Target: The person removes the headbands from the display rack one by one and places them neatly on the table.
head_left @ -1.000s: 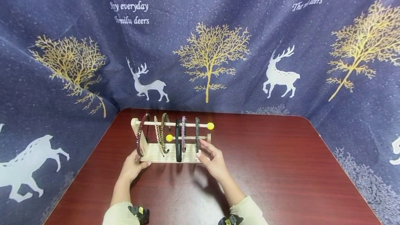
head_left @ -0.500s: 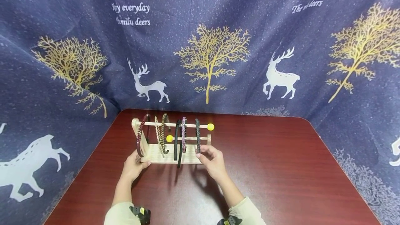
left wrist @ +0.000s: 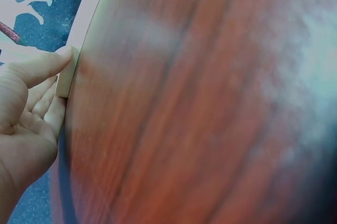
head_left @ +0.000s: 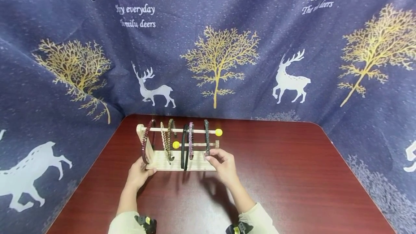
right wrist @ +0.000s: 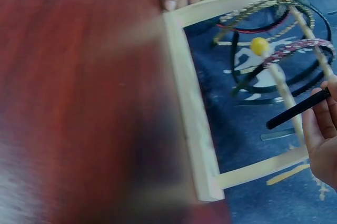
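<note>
A pale wooden headband rack (head_left: 198, 166) stands on the table, several headbands looped over its upper rod. My left hand (head_left: 137, 174) grips the left end of its base, and the left wrist view shows thumb and fingers on either side of the wooden end (left wrist: 65, 80). At the rack's right side, my right hand (head_left: 225, 165) pinches the lower end of a dark glittery headband (head_left: 207, 136). That end looks smooth and black (right wrist: 295, 110) in the right wrist view. To its left hang a purple glittery headband (head_left: 191, 143) and a black headband (head_left: 183, 151).
Further left on the rod hang a gold headband (head_left: 169, 138), a beige braided one (head_left: 163, 134) and a dark red one (head_left: 144, 147). Yellow balls cap the upper rod (head_left: 219, 132) and lower rod (head_left: 176, 144). Behind the reddish-brown table (head_left: 276, 176) hangs a blue cloth (head_left: 195, 82).
My right hand has shifted slightly right and, since half a second ago, lifted a little with the dark glittery headband's end. The black headband has swung on the rod. My left hand stays put.
</note>
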`<move>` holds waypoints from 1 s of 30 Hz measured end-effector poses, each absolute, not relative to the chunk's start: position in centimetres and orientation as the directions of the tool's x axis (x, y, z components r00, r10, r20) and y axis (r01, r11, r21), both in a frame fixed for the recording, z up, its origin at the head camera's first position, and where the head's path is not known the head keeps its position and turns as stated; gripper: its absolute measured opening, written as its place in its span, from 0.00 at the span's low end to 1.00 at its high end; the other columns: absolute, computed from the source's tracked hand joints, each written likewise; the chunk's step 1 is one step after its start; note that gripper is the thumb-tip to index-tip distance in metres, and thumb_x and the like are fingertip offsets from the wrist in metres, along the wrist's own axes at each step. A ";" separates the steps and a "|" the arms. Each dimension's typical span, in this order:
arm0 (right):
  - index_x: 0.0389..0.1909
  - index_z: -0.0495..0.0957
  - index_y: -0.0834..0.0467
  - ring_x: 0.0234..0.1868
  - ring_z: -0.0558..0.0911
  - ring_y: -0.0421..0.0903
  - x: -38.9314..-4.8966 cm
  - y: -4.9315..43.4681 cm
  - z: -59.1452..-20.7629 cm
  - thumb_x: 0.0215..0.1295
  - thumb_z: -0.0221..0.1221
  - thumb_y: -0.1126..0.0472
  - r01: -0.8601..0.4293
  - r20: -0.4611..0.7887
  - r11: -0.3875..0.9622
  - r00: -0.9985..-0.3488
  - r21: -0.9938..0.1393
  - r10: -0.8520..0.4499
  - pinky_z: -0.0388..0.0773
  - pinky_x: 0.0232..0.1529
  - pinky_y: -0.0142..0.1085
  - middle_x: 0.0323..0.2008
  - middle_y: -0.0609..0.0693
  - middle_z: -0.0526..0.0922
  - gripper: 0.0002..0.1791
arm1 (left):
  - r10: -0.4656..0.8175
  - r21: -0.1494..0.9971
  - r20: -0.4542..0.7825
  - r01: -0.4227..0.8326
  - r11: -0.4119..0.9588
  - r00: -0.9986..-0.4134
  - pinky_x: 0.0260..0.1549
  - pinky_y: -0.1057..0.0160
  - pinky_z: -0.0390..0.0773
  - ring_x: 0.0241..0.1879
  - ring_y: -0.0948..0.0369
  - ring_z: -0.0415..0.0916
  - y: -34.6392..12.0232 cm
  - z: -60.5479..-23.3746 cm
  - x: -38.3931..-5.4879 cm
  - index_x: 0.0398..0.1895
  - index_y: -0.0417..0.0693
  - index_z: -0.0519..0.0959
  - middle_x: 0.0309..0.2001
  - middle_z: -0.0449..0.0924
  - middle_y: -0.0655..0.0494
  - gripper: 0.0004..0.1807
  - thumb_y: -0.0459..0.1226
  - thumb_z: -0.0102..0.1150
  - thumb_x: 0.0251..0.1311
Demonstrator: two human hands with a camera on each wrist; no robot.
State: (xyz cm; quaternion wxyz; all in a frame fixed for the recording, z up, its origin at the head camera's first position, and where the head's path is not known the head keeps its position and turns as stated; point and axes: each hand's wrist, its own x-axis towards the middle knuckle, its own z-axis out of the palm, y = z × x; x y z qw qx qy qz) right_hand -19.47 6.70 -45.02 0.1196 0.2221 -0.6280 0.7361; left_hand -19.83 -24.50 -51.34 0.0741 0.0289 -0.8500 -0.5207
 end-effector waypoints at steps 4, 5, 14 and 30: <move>0.33 0.75 0.77 0.35 0.82 0.41 -19.9 6.9 -44.5 0.52 0.59 0.80 -0.487 0.509 -0.200 -0.857 -0.850 -0.081 0.79 0.36 0.30 0.32 0.71 0.80 0.06 | -0.122 0.903 0.097 0.036 0.427 -0.988 0.58 0.53 0.63 0.59 0.42 0.62 -24.5 -51.3 -19.8 0.59 0.28 0.65 0.58 0.64 0.29 0.32 0.22 0.64 0.47; 0.33 0.75 0.77 0.35 0.82 0.41 -19.9 7.0 -44.3 0.52 0.59 0.80 -0.489 0.512 -0.201 -0.856 -0.849 -0.077 0.79 0.35 0.29 0.32 0.71 0.80 0.06 | -0.121 0.906 0.098 0.038 0.422 -0.988 0.58 0.53 0.63 0.60 0.42 0.62 -24.6 -51.3 -19.8 0.59 0.28 0.65 0.58 0.64 0.29 0.32 0.22 0.63 0.47; 0.33 0.74 0.78 0.35 0.81 0.41 -19.5 7.2 -43.7 0.52 0.59 0.79 -0.470 0.492 -0.199 -0.867 -0.860 -0.083 0.78 0.35 0.28 0.33 0.73 0.79 0.07 | -0.130 0.915 0.086 0.027 0.402 -0.988 0.59 0.53 0.62 0.60 0.41 0.61 -24.6 -51.2 -19.7 0.57 0.29 0.66 0.58 0.64 0.28 0.30 0.21 0.63 0.47; 0.34 0.74 0.78 0.36 0.83 0.47 -18.4 9.7 -42.9 0.53 0.61 0.77 -0.510 0.521 -0.199 -0.853 -0.837 -0.004 0.79 0.40 0.36 0.32 0.56 0.84 0.09 | -0.145 0.902 0.076 0.006 0.431 -0.986 0.59 0.53 0.62 0.61 0.41 0.61 -24.5 -51.1 -19.7 0.51 0.30 0.68 0.58 0.64 0.28 0.26 0.23 0.64 0.47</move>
